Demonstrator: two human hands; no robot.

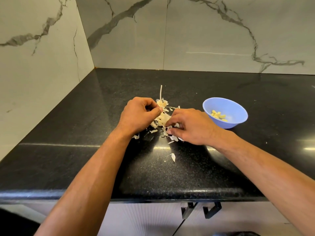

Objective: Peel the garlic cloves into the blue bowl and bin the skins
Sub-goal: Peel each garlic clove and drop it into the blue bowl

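Black granite counter (68, 167) carries a heap of garlic skins (162, 119); left hand (139, 114) and right hand (189, 127) pinch into it, seemingly gathering for binning. Peeled cloves (218, 115) sit in the blue bowl (238, 106) nearby.

both hands' fingertips sink into the skin pile (162, 119); whether they grip anything is unclear.
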